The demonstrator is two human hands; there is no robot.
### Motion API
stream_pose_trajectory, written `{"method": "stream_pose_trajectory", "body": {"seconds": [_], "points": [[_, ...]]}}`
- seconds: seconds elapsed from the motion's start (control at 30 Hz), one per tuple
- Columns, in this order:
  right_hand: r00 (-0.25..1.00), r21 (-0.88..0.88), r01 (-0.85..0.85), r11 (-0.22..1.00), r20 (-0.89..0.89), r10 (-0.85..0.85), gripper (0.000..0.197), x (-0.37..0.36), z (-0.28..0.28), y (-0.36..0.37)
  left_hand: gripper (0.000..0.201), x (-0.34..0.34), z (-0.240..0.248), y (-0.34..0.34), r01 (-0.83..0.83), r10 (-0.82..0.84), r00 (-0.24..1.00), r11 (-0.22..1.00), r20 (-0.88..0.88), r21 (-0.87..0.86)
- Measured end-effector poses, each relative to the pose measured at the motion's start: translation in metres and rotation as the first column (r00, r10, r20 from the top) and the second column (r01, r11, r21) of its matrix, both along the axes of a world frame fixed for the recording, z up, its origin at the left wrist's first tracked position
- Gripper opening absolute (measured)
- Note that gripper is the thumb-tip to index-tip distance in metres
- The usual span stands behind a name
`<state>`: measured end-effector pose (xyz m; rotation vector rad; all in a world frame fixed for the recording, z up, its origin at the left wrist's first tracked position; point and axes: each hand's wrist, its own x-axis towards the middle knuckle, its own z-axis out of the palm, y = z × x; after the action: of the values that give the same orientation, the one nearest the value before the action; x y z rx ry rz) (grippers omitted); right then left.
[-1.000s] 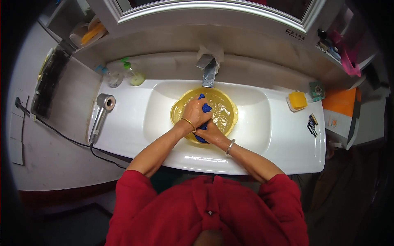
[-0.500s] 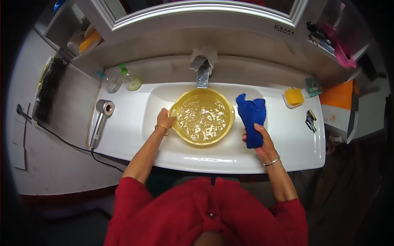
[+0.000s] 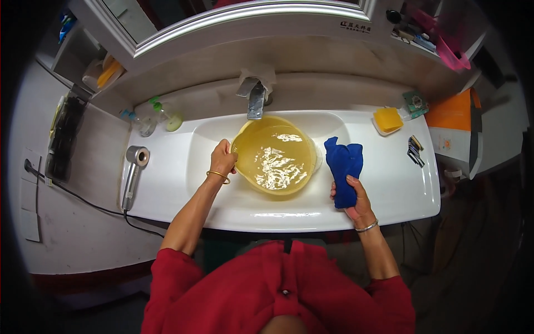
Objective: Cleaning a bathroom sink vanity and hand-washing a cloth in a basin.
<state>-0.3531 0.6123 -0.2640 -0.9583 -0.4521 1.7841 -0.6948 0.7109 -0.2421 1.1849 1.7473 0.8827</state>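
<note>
Taking the yellow basin as the landmark, the scene ran like this from left to right. Well to the left of the basin, a silver hair dryer lay on the white counter, its black cord trailing off the counter's left edge. Up and to the left of the basin, at the back of the counter, stood a couple of small clear bottles and a green-topped one. The left hand was closed on the basin's left rim, fingers curled over the edge, a gold bangle on that wrist. The basin itself sat in the sink bowl, filled with clear water that glinted in the light, and it seemed tipped slightly, though how far could not be told. Directly behind the basin, the metal faucet reached out over its back rim. Just to the right of the basin, a blue cloth lay bunched on the counter, and the right hand gripped its near end, thumb on top, with a silver bracelet on the wrist. Farther right of the basin and toward the back sat a yellow soap in a dish, and beyond that a small dark striped object near the counter's right end.
</note>
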Motion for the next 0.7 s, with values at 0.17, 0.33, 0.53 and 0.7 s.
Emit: {"method": "stream_pose_trajectory", "body": {"seconds": [0.17, 0.33, 0.53, 0.7], "points": [[1.0, -0.011, 0.009, 1.0, -0.015, -0.009, 0.036, 0.003, -0.005, -0.001, 0.02, 0.019, 0.018, -0.008, 0.004, 0.004, 0.997, 0.995, -0.079, 0.096], [1.0, -0.005, -0.017, 1.0, -0.02, 0.017, 0.036, 0.003, -0.007, 0.002, 0.016, 0.019, 0.024, -0.016, 0.127, 0.02, 0.92, 0.929, -0.391, 0.348], [0.996, -0.038, -0.005, 0.999, -0.091, 0.002, 0.03, -0.005, 0.0, 0.006, 0.014, 0.011, 0.045, -0.041, 0.32, 0.019, 0.81, 0.824, -0.586, 0.468], [0.994, -0.049, -0.044, 0.998, -0.097, 0.039, 0.031, -0.011, -0.003, 0.005, 0.02, -0.018, 0.08, -0.071, 0.605, 0.189, 0.477, 0.637, -0.858, 0.477]]}}
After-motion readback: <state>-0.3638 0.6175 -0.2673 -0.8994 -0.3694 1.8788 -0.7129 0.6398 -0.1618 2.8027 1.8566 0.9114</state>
